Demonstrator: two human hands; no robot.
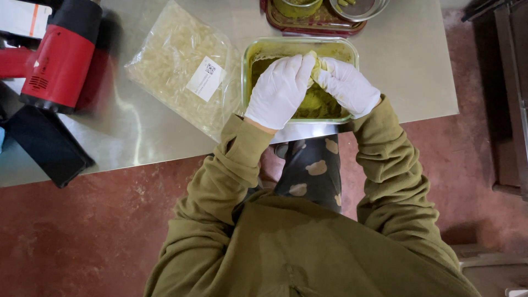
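In the head view, the gloved left hand (279,89) and right hand (347,85) meet over a glass dish (247,60) of green paste (316,104) near the table (407,60) edge, fingertips pinching a small lump of paste (315,67) between them. A clear bag of pale pieces (176,60) lies just left of the dish, and a red tool (60,60) stands farther left.

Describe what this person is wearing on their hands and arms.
Both hands wear thin white disposable gloves: the left hand and the right hand. Both arms are covered by long, loose olive-green sleeves of a sweatshirt-like top, bunched in folds at the wrists. No markings, watch or jewellery show.
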